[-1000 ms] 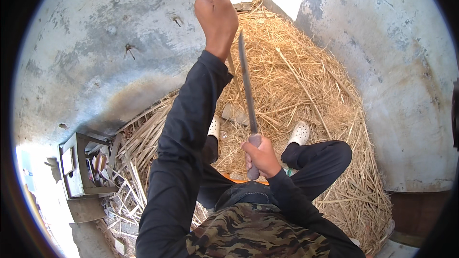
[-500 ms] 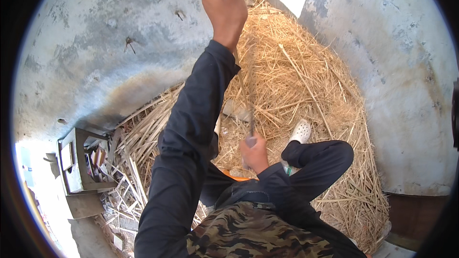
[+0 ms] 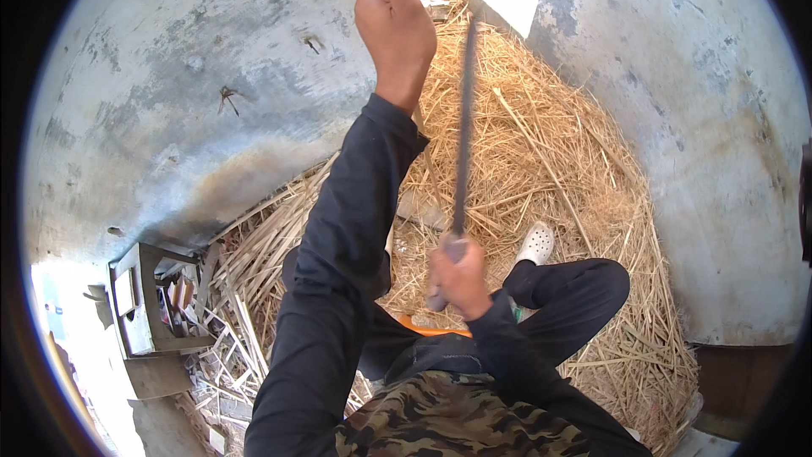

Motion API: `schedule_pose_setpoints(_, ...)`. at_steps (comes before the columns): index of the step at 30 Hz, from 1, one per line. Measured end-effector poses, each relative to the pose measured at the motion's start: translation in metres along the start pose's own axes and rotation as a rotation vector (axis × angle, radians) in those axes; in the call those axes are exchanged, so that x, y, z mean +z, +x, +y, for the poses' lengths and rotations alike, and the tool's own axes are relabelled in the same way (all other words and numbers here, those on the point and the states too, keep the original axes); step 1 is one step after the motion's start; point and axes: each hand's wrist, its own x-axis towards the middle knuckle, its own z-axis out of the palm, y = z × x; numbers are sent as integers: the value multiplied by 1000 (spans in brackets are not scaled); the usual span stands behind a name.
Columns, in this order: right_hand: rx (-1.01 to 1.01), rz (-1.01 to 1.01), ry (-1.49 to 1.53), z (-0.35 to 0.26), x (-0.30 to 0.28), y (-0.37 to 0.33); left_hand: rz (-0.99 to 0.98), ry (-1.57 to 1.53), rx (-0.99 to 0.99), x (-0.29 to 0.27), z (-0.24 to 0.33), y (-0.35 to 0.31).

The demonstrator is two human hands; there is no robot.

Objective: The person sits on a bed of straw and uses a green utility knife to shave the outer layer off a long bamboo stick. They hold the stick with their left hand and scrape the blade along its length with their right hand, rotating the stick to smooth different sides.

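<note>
1. Looks to me like knife work on a strip, caught with the blade off it. The long knife (image 3: 465,131) points up the middle of the frame, tip near the upper centre, a bit blurry.
2. Right hand (image 3: 463,275), just below centre, is wrapped firmly round the knife's handle (image 3: 439,298).
3. Left hand (image 3: 395,21), top centre, is curled up with the thumb pointing up. A thin strip (image 3: 430,156) shows below that wrist and slants down to mid-frame. I'd guess it's gripped, but the fingers are hidden, so can't tell.
4. Next move, imo: hold the strip steady and bring the edge to it well below the left wrist. Blade and wrist look pretty near each other in this view.
5. Room: best swing space seems to be over the straw (image 3: 516,161), right of the blade, up to the right-hand wall (image 3: 694,144). Left side's tighter, with the left sleeve (image 3: 338,237) and left-hand wall (image 3: 203,59). Low down, mind the bent right knee (image 3: 592,279) and white clog (image 3: 534,243).
</note>
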Motion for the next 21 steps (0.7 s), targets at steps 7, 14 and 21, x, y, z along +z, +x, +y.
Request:
schedule_pose_setpoints(7,1,-3,-265,-4,-9,-23,52,56,83,-11,5,7)
schedule_pose_setpoints(14,-18,36,-354,11,4,-2,28,17,-25,-5,4,-4)
schedule_pose_setpoints(21,-125,15,-145,-1,-17,-18,-8,75,65,-4,11,-6)
